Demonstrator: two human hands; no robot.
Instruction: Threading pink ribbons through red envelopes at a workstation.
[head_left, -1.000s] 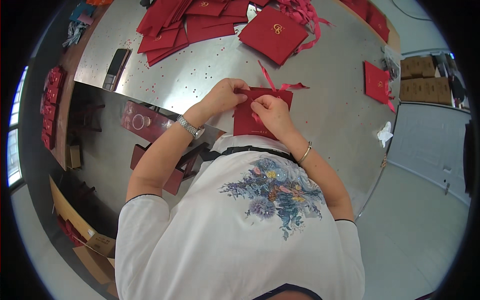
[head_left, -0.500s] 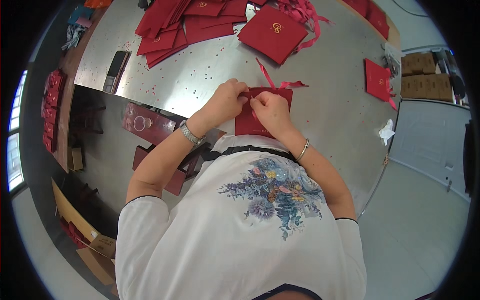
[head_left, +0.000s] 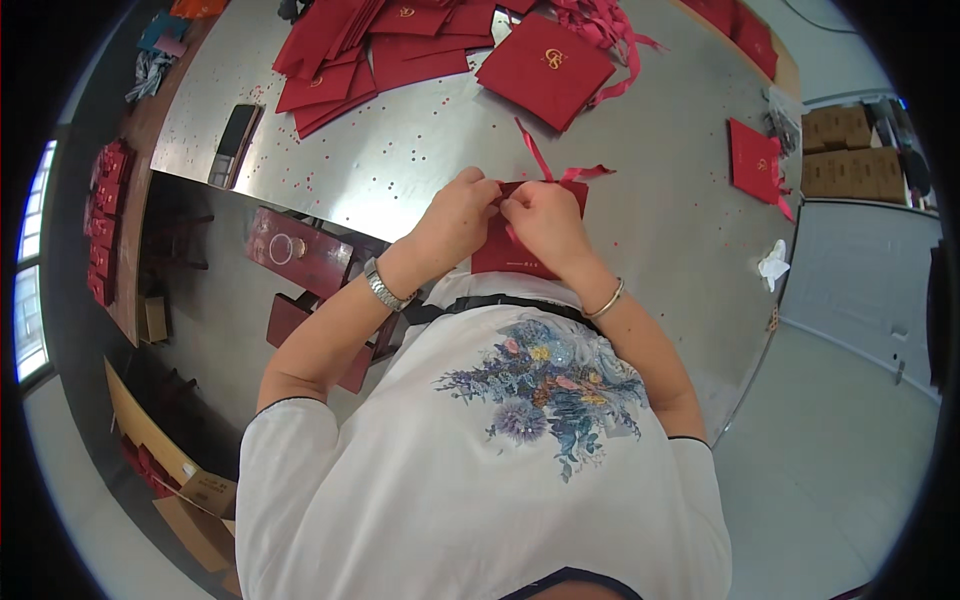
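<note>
Both hands have drawn together, left hand [head_left: 455,215] and right hand [head_left: 542,222] pinching one red ribbon [head_left: 545,170].

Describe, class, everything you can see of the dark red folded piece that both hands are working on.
The dark red folded piece looks like card or stiff paper, flat on the metal table just in front of the person. The left hand and right hand cover its top edge, fingers pinched together there. A red ribbon trails up from that edge. Its lower part shows; the rest is hidden.

workshop | steel table [head_left: 420,150] | stacked red paper bags [head_left: 350,50] | cardboard boxes [head_left: 845,150]
</note>
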